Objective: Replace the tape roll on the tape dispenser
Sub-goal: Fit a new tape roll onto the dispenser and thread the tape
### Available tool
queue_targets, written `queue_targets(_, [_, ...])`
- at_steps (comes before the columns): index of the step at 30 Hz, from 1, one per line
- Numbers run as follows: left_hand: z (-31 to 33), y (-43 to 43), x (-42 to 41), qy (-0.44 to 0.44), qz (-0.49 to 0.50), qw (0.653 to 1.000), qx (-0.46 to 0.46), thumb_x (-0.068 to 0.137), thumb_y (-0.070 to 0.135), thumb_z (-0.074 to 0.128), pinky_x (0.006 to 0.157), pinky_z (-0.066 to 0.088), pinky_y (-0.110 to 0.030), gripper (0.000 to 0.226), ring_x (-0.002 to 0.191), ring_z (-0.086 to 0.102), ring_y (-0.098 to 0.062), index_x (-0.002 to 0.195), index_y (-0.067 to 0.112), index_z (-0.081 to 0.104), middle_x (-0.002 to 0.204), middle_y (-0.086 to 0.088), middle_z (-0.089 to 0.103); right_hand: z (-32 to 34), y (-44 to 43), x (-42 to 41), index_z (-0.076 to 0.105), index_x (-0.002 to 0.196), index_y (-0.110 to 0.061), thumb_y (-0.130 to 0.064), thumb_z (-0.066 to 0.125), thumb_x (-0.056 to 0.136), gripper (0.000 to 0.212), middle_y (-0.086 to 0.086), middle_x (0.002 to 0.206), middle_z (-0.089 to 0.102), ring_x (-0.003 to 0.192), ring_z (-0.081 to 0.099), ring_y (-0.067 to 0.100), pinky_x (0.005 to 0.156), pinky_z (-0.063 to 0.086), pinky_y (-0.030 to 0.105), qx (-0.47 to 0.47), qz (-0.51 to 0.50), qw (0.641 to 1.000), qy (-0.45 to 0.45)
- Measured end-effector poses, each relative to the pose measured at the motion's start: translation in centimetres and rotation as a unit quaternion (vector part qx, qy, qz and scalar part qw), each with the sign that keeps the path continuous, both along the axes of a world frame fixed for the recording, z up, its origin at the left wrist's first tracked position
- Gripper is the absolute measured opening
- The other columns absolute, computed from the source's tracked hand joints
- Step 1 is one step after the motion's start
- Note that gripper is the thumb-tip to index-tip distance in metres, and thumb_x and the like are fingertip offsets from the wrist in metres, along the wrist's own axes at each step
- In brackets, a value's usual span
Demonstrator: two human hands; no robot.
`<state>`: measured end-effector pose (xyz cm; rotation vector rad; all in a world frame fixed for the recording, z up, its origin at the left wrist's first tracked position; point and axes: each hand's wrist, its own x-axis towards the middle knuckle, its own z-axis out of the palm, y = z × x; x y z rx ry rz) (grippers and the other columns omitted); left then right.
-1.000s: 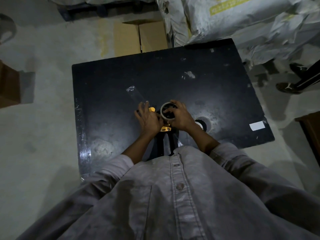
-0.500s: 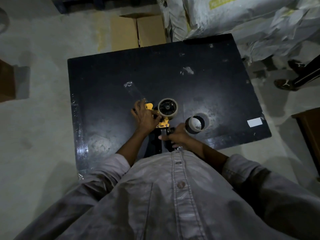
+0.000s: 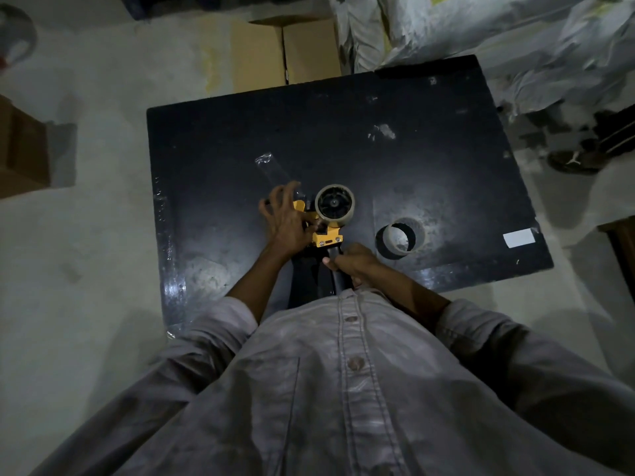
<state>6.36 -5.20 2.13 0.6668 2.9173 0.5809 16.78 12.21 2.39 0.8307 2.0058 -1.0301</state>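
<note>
A yellow and black tape dispenser lies on the black table near its front edge. A roll of clear tape sits on the dispenser's wheel. My left hand grips the yellow front part of the dispenser, fingers spread over it. My right hand is closed around the black handle. A strip of clear tape runs from under my left fingers away across the table. An empty cardboard tape core stands on the table to the right of the dispenser.
A white label is stuck near the table's right front corner. A cardboard box stands on the floor behind the table, white sacks at the back right. Someone's shoe is at the right. A brown box is on the left.
My right hand left the tape roll on the wheel and moved back to grip the handle. The empty core came into view. My left hand stayed on the front.
</note>
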Motion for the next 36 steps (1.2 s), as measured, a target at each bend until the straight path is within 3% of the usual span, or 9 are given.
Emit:
queue_targets(3, [-0.3,-0.8,0.0,0.034,-0.031,0.999,0.005,0.083,0.049,0.084,0.115,0.027,-0.067,0.018,0.152,0.03,-0.045,0.094,0.035,0.088,0.164,-0.009,0.043,0.4,0.1,0.1,0.069,0.108,-0.009,-0.055,0.081,0.091,0.051,0.01,0.108,0.074,0.1,0.074,0.029,0.074,0.054,0.033,0.025,0.029,0.999,0.001])
queue_targets(6, [-0.5,-1.5,0.3,0.058,-0.038,0.998,-0.001,0.085,0.045,0.084,0.114,0.029,-0.066,0.013,0.15,0.033,-0.044,0.095,0.036,0.087,0.16,-0.008,0.046,0.5,0.2,0.0,0.072,0.116,-0.014,-0.067,0.077,0.086,0.062,0.009,0.118,0.076,0.108,0.072,0.029,0.091,0.06,0.038,0.056,0.074,0.996,0.005])
queue_targets(10, [-1.0,-2.0,1.5,0.073,-0.043,0.996,-0.028,0.094,0.051,0.075,0.115,0.028,-0.062,0.018,0.151,0.03,-0.039,0.097,0.038,0.088,0.162,-0.005,0.044,0.8,0.3,-0.3,0.072,0.118,-0.015,-0.068,0.074,0.089,0.06,0.008,0.117,0.075,0.109,0.071,0.029,0.081,0.051,0.034,0.071,0.109,0.992,0.004])
queue_targets(17, [-1.3,-2.6,2.4,0.118,-0.031,0.993,0.008,0.09,0.04,0.084,0.11,0.026,-0.057,0.013,0.144,0.032,-0.037,0.083,0.029,0.085,0.154,-0.006,0.046,0.8,0.4,-0.4,0.071,0.127,-0.021,-0.072,0.072,0.086,0.066,0.009,0.126,0.076,0.117,0.071,0.032,0.089,0.055,0.036,0.082,0.142,0.986,0.012])
queue_targets(26, [-1.7,-3.0,3.7,0.096,-0.008,0.995,0.012,0.087,0.035,0.09,0.106,0.026,-0.055,0.007,0.139,0.035,-0.036,0.088,0.028,0.088,0.149,-0.006,0.044,0.9,0.6,-0.1,0.07,0.127,-0.018,-0.061,0.076,0.092,0.055,0.009,0.124,0.076,0.115,0.071,0.03,0.09,0.056,0.036,0.073,0.147,0.986,0.023])
queue_targets(29, [-1.5,-3.0,4.3,0.091,-0.009,0.996,0.012,0.086,0.033,0.09,0.105,0.026,-0.053,0.006,0.138,0.036,-0.036,0.086,0.028,0.087,0.148,-0.005,0.043,1.1,0.5,0.0,0.07,0.127,-0.014,-0.06,0.076,0.094,0.057,0.011,0.127,0.074,0.118,0.071,0.032,0.083,0.049,0.033,0.085,0.157,0.984,0.01])
queue_targets(34, [-2.6,-5.2,6.2,0.078,-0.01,0.997,0.01,0.084,0.031,0.092,0.102,0.028,-0.054,0.009,0.134,0.039,-0.037,0.091,0.032,0.087,0.143,-0.008,0.047,1.7,1.4,-0.4,0.07,0.127,-0.008,-0.056,0.073,0.099,0.056,0.016,0.134,0.072,0.125,0.068,0.034,0.084,0.042,0.031,0.092,0.139,0.986,0.014])
queue_targets(36, [-2.6,-5.7,6.6,0.065,0.019,0.998,0.007,0.085,0.033,0.091,0.103,0.03,-0.056,0.008,0.136,0.039,-0.038,0.092,0.031,0.088,0.141,-0.011,0.052,1.7,1.6,-0.4,0.069,0.116,-0.01,-0.057,0.074,0.098,0.05,0.016,0.131,0.071,0.117,0.067,0.033,0.083,0.041,0.032,0.089,0.131,0.987,0.012])
